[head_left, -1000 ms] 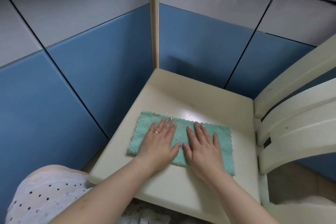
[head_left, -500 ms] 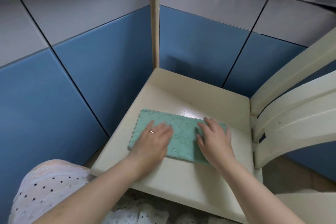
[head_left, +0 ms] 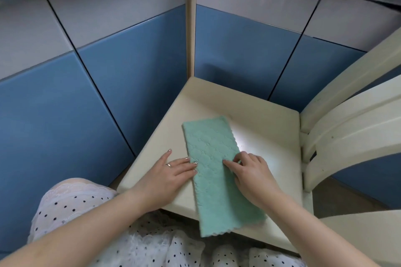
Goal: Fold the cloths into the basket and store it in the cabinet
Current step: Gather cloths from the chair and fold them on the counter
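A mint-green cloth [head_left: 213, 154], folded into a long strip, lies on the cream chair seat [head_left: 267, 128]. It runs from the seat's middle toward me, and its near end hangs over the front edge. My left hand [head_left: 167, 176] lies flat on the seat with its fingertips touching the cloth's left edge. My right hand [head_left: 252, 174] rests on the cloth's right side, fingers bent, pinching the right edge near the middle. No basket is in view.
Blue and grey cabinet doors [head_left: 134, 84] form a corner right behind the chair. The chair's cream slatted back [head_left: 355, 128] rises at the right. My lap in a white dotted dress [head_left: 91, 219] is below the seat's front edge.
The cloth lay crosswise under both flat hands; it has been turned to point lengthwise toward me. My left hand slid off to its left edge and my right hand now pinches its right edge.
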